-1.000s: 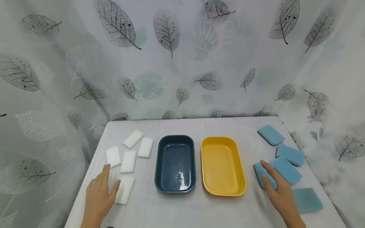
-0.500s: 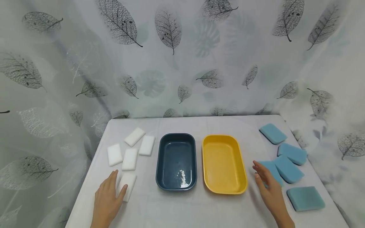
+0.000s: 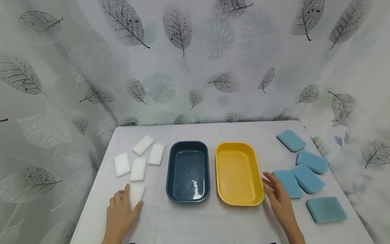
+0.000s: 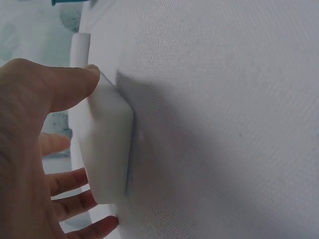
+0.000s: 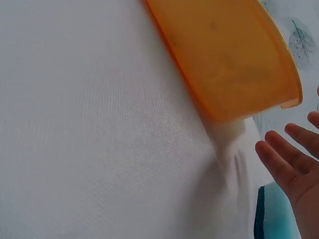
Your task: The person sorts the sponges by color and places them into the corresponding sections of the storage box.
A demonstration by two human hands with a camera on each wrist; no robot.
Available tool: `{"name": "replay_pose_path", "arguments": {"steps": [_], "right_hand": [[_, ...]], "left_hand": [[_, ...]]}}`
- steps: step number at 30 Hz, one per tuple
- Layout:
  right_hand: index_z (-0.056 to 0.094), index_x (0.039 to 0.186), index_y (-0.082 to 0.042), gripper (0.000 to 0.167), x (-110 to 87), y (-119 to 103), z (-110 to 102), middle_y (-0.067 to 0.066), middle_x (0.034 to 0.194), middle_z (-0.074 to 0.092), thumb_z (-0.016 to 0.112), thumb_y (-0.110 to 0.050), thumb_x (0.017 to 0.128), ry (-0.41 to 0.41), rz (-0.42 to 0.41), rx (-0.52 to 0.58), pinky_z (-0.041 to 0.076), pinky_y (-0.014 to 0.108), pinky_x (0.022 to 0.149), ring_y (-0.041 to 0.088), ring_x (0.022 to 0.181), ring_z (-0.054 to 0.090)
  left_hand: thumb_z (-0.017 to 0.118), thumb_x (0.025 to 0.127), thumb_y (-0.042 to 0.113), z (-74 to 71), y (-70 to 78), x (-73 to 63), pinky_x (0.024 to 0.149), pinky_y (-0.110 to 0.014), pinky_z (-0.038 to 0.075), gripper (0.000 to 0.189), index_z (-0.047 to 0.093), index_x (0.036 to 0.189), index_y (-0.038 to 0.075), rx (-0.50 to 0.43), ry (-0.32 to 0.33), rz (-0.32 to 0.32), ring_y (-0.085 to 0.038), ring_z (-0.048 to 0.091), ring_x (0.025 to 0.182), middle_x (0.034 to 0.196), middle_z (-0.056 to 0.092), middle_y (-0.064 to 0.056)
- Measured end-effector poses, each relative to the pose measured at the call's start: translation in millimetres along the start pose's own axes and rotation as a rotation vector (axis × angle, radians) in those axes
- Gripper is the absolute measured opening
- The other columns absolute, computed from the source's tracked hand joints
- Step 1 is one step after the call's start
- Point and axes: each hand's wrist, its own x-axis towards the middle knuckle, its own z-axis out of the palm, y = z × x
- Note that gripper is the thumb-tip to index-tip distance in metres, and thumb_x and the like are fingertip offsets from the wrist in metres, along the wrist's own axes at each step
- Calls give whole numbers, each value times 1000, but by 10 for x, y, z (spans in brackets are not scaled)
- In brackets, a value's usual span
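In the head view my left hand [image 3: 119, 211] straddles the nearest white sponge [image 3: 137, 194], index finger at its left edge and thumb at its right. The left wrist view shows the thumb on one edge of this white sponge [image 4: 107, 139] and fingertips at the opposite edge. My right hand [image 3: 278, 200] is beside the yellow tray [image 3: 239, 201], fingers extended and nothing in them. From the right wrist, its fingers [image 5: 279, 159] appear spread just off the tray's end. A blue sponge [image 3: 287, 184] lies right by that hand.
Several more white sponges [image 3: 138, 169] lie at the left, beyond my left hand. A dark blue tray [image 3: 188, 198] stands left of the yellow one. More blue sponges [image 3: 326, 210] are spread along the right. Leaf-print curtains surround the white table [image 3: 198, 223].
My left hand has moved right and closed in on the nearest white sponge. My right hand has shifted left from over the blue sponges to the yellow tray's side.
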Motion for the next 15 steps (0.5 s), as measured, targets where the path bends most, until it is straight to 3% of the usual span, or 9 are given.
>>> {"name": "replay_pose_path", "arguments": {"steps": [8,11,15], "right_hand": [[41,159,-17,51,-24,-41,63,7,159,49,50,-32,111,34,31,-69,35,-6,97,-16,128,46],[45,157,-20,47,-30,-59,80,5,156,54,52,-26,111,91,-2,-83,34,-6,100,-17,128,45],[54,151,-15,43,-52,-99,126,6,149,60,54,-10,108,187,-105,-71,37,-3,106,-10,131,50]], "left_hand": [[75,91,42,1,18,-4,81,-62,53,93,32,157,-7,8,8,5,-51,56,111,130,52,-37],[75,90,38,-7,45,10,80,-59,53,90,34,157,-6,-3,19,11,-48,58,109,129,54,-35],[74,91,34,-20,84,29,81,-59,54,86,35,157,-4,-15,30,13,-47,58,110,130,54,-34]]}}
